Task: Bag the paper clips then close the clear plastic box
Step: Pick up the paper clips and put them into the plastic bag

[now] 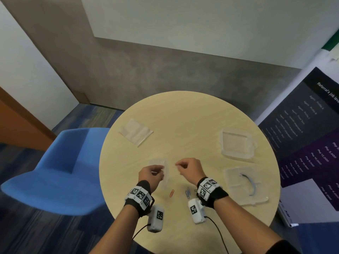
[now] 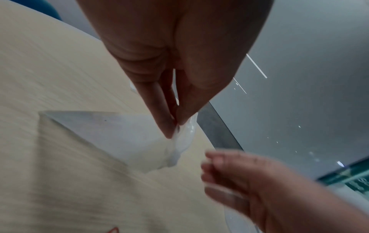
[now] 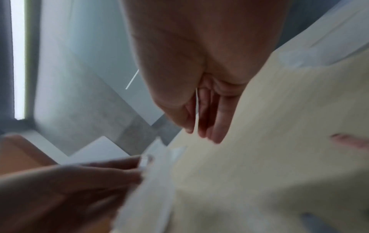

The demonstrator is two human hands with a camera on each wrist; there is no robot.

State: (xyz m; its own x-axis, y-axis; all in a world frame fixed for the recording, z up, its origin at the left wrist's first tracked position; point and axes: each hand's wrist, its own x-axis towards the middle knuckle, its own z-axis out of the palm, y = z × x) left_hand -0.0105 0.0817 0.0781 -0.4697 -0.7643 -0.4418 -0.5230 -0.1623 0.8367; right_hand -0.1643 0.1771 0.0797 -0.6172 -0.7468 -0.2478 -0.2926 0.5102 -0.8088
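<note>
My left hand (image 1: 161, 171) pinches the top edge of a small clear plastic bag (image 1: 166, 177) between thumb and forefinger, just above the table. In the left wrist view the pinch (image 2: 175, 128) is plain and the bag (image 2: 119, 135) hangs down to the left. My right hand (image 1: 177, 164) hovers just right of the bag with fingers curled and tips drawn together. I see nothing between the fingertips (image 3: 216, 138). A red paper clip (image 1: 171, 193) and a few blue-grey clips (image 1: 187, 193) lie near my wrists. The clear plastic box (image 1: 231, 178) stands open at the right, its lid (image 1: 236, 143) beyond it.
A stack of spare clear bags (image 1: 135, 133) lies at the table's far left. The round wooden table (image 1: 183, 116) ends close to a blue chair (image 1: 60, 171) on the left and a dark poster (image 1: 302, 134) on the right.
</note>
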